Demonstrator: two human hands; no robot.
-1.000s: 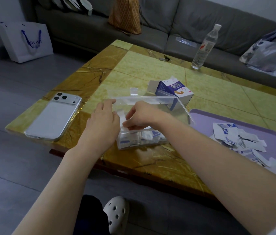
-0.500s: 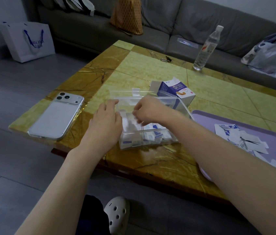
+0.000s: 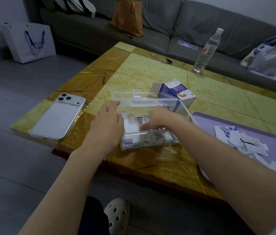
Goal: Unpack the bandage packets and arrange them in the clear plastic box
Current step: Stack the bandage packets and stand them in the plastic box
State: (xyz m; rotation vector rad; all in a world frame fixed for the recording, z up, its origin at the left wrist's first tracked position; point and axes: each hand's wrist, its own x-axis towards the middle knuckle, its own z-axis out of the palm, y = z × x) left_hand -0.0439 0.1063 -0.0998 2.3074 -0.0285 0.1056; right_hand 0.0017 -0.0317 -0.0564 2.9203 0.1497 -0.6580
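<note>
Left hand (image 3: 107, 123) relaxed, straight fingers against left wall of clear plastic box (image 3: 150, 104) near surface (image 3: 150, 68) front edge. Right hand (image 3: 161, 118) inside, over bandage packets (image 3: 130, 122); grasp unclear.

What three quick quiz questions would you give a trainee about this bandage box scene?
1. True or false: the lid of the clear plastic box is open.
2. What lies on the table to the left of the box? A) phone B) laptop C) mug
3. Fill in: the ___ hand reaches into the box.

Key: 1 true. 2 A. 3 right; the right hand is on the packets inside.
</note>
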